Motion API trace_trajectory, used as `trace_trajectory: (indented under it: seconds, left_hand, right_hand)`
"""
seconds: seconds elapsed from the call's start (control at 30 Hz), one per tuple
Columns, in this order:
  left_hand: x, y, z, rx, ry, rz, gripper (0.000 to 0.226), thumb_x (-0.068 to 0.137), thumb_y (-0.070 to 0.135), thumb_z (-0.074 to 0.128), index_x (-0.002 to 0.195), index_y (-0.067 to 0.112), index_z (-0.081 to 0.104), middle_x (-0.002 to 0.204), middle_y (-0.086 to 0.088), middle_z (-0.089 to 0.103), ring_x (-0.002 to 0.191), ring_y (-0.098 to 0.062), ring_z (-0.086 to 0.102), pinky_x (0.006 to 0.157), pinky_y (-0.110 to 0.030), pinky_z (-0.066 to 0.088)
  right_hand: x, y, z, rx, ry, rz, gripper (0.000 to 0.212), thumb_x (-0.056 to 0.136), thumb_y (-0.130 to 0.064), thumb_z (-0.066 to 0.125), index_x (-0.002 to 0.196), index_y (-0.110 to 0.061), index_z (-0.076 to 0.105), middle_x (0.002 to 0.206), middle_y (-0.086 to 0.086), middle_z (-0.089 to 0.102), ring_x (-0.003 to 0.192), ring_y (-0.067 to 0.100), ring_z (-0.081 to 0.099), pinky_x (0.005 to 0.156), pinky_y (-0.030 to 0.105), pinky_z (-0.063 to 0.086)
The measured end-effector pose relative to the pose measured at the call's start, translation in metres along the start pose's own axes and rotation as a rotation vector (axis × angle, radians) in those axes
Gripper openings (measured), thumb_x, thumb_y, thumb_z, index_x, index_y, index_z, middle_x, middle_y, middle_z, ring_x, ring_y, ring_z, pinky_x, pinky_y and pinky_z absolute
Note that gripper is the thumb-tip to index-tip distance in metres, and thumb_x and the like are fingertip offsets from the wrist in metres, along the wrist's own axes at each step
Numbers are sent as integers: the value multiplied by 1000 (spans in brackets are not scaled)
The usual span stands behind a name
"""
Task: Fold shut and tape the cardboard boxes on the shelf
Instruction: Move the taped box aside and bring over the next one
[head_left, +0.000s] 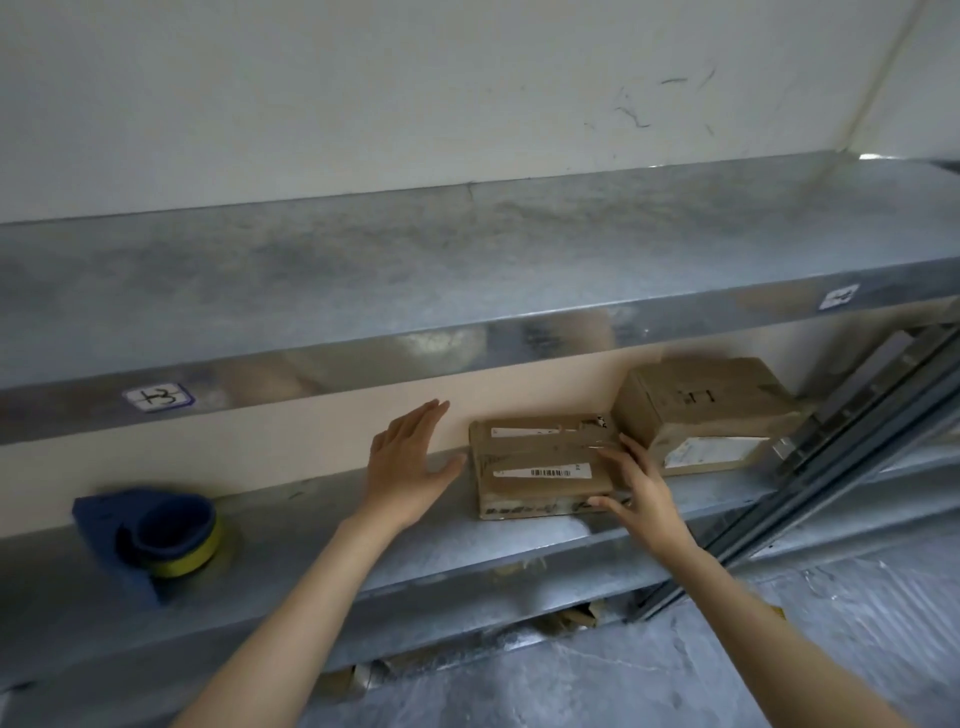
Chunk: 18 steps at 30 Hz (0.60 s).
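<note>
The flat cardboard box (540, 462) is lying taped on the shelf (311, 545), probably light and stiff. The right hand (641, 491) is resting straight fingers on its right end, grip unclosed. Just left of it the left hand (405, 457) is hovering, grip open and empty. Both ends look best for holding.
</note>
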<state>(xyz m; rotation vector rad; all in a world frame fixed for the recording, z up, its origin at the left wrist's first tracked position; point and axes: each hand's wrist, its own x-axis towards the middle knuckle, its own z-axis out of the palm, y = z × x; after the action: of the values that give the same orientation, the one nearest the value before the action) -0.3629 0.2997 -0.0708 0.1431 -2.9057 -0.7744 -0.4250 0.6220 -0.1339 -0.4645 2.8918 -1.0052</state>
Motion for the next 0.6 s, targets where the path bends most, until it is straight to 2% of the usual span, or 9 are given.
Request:
trace_trajectory:
  seconds: [0.1,0.3,0.43,0.6]
  left_hand:
    - [-2,13,4,11,1,-4,67,94,51,56,153,34,29,160,14,26,146,-11,24,116,-33,17]
    - [-10,31,13,29,47,-43,64,94,51,57,151,34,34,160,14,28,145,-11,26,115,-34,19]
    - [-17,37,18,42,60,-56,64,94,52,57,151,32,35,160,12,29,145,-13,27,115,-36,21]
    - [-29,43,17,60,96,-73,65,92,53,58,150,30,39,159,10,33,143,-17,33,114,-40,25]
  right_hand:
    - [-1,0,-4,-6,28,-32,59,81,-27,78,133,-17,53,153,4,34,123,23,52,96,36,52]
    - [0,4,-16,-84,-4,-84,53,85,-30,73,132,-16,54,149,3,41,90,14,65,88,35,55]
    - [3,8,-23,-100,-23,-153,50,88,-29,71,133,-16,54,144,4,46,95,18,66,85,36,56]
    - [10,4,-21,-184,-54,-284,51,88,-33,70,135,-20,53,141,0,49,117,19,57,89,34,55]
